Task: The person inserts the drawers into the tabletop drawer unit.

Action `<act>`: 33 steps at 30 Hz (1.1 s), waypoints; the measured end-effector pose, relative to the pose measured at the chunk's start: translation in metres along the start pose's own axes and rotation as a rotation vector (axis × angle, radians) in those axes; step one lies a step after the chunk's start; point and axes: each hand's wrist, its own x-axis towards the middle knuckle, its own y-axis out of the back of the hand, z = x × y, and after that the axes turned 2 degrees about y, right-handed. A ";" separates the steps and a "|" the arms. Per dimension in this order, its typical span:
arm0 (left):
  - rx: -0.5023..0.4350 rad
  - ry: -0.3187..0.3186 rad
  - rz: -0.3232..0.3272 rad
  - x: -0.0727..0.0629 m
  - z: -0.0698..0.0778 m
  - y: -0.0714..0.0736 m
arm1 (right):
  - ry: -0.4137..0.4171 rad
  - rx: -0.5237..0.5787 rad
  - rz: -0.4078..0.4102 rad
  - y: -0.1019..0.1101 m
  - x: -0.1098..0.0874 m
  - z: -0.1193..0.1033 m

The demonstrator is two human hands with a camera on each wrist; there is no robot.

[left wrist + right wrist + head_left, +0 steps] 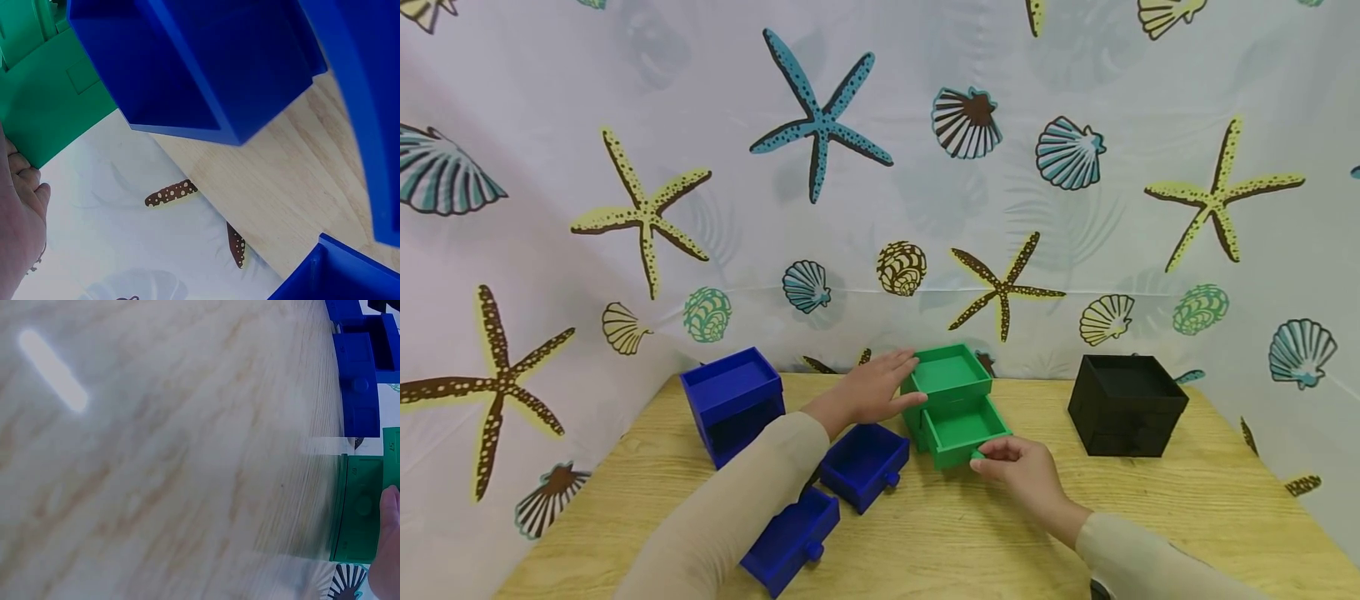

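Observation:
A small green cabinet (947,371) with a tray-like top stands at the back middle of the table, its green drawer (966,423) pulled partway out. At the drawer's front, my right hand (1028,482) pinches the green knob (977,456) between thumb and fingers. My left hand (872,390) rests with extended fingers against the cabinet's left side and top edge. In the left wrist view, the left hand's fingers (22,172) lie along the green side wall. The right wrist view catches only part of the right hand (385,553) at its edge.
Two blue drawers (867,462) with knobs lie on the table under and beside my left forearm. Behind them stands a blue cabinet (730,387) with a vacant opening. A black cabinet (1126,408) is at the right. A patterned curtain (880,208) hangs behind the wooden table (940,542).

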 end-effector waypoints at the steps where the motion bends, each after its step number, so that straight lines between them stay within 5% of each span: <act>1: 0.001 -0.001 0.001 0.000 0.000 0.000 | 0.003 -0.001 -0.002 0.000 0.001 0.000; 33: 0.012 0.003 -0.013 0.001 0.000 0.000 | 0.003 0.003 -0.081 -0.002 0.030 -0.011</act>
